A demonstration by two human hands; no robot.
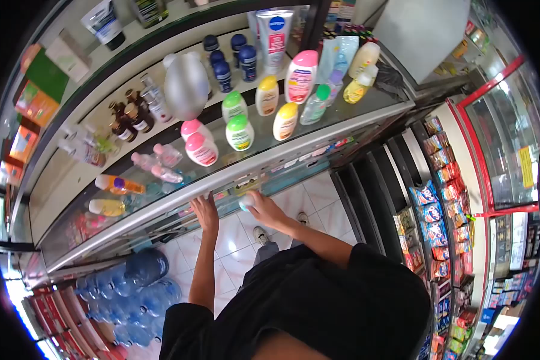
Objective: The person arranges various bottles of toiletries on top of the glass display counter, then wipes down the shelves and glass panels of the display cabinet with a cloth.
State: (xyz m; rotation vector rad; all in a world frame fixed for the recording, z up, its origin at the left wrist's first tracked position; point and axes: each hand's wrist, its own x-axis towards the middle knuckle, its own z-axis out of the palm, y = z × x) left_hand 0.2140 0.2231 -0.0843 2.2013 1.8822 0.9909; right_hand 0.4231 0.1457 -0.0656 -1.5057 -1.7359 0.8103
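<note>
My left hand point(206, 213) reaches to the front rail point(162, 207) of the glass display counter, its fingers stretched out and touching or just by the edge; nothing shows in it. To its right, my right hand point(267, 211) is closed around a small pale bottle with a light-blue end point(246, 203), mostly hidden by the fingers. On the counter's glass top, nearest my hands, stand pink-capped lotion bottles point(201, 150), a green-capped bottle point(240, 133) and a yellow-capped bottle point(285, 122). Small pink bottles point(167, 174) lie or stand further left.
Blue roll-on deodorants point(247, 63) and a large tube point(275, 39) stand on the shelf behind. Large blue water jugs point(147, 267) are on the floor at lower left. Black stepped shelving point(366, 198) and snack packets point(432, 213) rise at right. White tiles point(228, 240) lie under my feet.
</note>
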